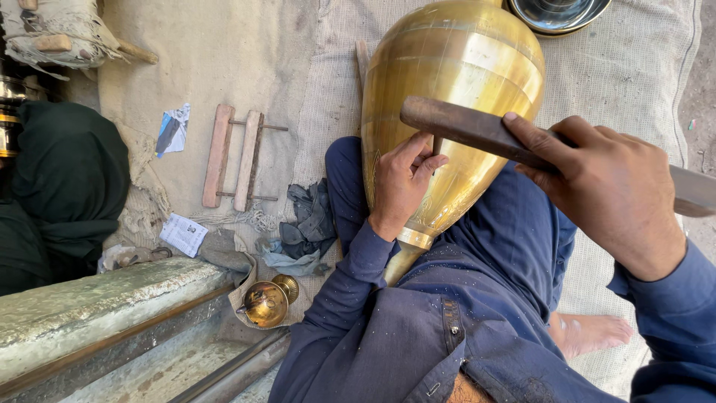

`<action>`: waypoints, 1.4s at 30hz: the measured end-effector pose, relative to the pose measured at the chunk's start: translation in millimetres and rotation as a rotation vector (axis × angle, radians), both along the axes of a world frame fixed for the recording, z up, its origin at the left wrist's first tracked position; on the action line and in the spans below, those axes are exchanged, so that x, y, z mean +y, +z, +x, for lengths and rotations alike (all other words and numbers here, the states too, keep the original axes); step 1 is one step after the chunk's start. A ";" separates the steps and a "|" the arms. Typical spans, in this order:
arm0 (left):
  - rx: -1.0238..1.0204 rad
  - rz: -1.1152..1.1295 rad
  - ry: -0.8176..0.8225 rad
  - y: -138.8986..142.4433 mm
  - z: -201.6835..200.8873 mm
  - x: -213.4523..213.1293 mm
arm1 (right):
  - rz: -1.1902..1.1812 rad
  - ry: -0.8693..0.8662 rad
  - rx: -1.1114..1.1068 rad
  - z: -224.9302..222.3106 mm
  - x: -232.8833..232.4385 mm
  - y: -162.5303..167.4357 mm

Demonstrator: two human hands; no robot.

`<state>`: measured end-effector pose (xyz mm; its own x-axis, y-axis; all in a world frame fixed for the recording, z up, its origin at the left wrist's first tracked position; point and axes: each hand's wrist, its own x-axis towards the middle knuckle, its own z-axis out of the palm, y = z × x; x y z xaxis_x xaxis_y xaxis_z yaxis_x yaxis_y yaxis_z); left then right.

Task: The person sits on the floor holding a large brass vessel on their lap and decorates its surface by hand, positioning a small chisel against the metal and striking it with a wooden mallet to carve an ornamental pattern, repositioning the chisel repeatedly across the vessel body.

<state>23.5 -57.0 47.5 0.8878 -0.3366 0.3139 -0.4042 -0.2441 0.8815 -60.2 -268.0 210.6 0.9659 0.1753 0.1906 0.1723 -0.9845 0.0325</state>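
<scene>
Brass vessel, large and teardrop-shaped, lies across the seated person's lap in blue cloth, its wide belly pointing away and its narrow neck tucked down near the waist. It looks heavy, rigid and smoothly polished, so I would judge it slippery and liable to roll; the banded neck or the flank pressed against the thigh seems the safest place to steady it. The left hand rests on its side with fingers pinched together on a thin engraving tool stood against the metal. The right hand is wrapped tight around a dark wooden mallet, whose head hangs just above that tool. By count: one big vessel, one mallet, one thin tool. On the sacking to the left lie two wooden blocks joined by rods, two scraps of printed paper, a crumpled grey rag, and one small brass pot beside a stone ledge. One steel bowl peeks in at the top edge, and one bare foot shows below.
</scene>
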 end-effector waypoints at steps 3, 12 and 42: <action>0.023 -0.010 -0.004 -0.5 -2.3 0.2 | 0.415 -0.028 -0.066 -0.8 -0.7 -3.4; 0.037 -0.007 -0.010 1.4 -3.1 0.9 | 0.178 -0.041 0.144 -4.5 -2.0 -11.3; 0.014 0.049 -0.039 4.0 -10.5 7.1 | 0.030 -0.087 0.142 -17.8 0.2 -16.4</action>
